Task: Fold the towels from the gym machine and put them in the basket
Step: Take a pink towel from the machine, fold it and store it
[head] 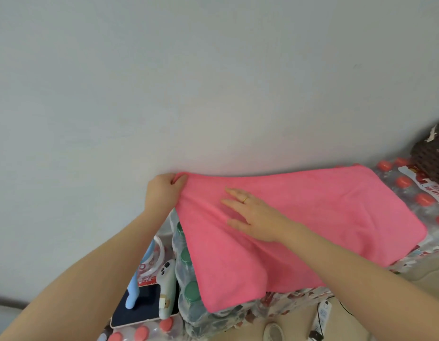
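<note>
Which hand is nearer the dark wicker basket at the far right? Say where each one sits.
Right. The right hand lies flat on the pink towel, well short of the basket. The left hand pinches the towel's far-left corner, farther away.

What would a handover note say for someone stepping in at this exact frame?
Left hand: shut on the far left corner of the pink towel, by the wall.
Right hand: open, palm flat on the towel's middle.
The towel lies spread over shrink-wrapped packs of bottles. The dark wicker basket sits at the far right, beyond the towel.
Done: towel laid out, apparently folded at least once.
Left: finish folding and put it in the basket. No other towels or gym machine in view.
</note>
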`<state>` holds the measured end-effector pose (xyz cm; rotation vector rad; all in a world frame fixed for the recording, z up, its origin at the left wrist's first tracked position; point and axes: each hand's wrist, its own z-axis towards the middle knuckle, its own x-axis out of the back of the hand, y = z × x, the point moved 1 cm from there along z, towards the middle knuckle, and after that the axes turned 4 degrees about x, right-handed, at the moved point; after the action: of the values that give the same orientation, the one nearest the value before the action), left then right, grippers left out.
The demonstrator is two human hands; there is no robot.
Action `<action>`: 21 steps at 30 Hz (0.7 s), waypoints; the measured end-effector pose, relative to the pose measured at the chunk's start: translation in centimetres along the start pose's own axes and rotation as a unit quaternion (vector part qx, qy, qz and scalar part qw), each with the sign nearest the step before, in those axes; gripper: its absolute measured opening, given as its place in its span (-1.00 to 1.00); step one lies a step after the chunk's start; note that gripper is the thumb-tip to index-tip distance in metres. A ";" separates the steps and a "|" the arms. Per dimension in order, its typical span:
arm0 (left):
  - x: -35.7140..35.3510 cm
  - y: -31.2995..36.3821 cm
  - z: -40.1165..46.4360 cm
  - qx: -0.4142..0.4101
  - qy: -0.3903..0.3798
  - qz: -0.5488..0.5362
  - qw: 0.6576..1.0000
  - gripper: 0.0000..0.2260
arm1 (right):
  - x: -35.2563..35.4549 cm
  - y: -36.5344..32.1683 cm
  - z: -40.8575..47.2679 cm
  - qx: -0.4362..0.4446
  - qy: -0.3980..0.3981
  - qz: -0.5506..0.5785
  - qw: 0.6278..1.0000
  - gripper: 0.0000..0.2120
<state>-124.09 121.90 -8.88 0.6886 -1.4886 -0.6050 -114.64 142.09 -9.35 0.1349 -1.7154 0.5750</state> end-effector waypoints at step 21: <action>-7.6 0.7 -12.6 -0.236 -0.180 0.359 0.885 0.02 | -3.1 5.3 -8.8 -0.166 0.050 -0.057 0.983 -0.15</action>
<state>-111.59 128.50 -13.08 -0.3833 -1.7015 -0.4900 -108.17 149.91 -12.86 -0.0334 -1.6701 0.2024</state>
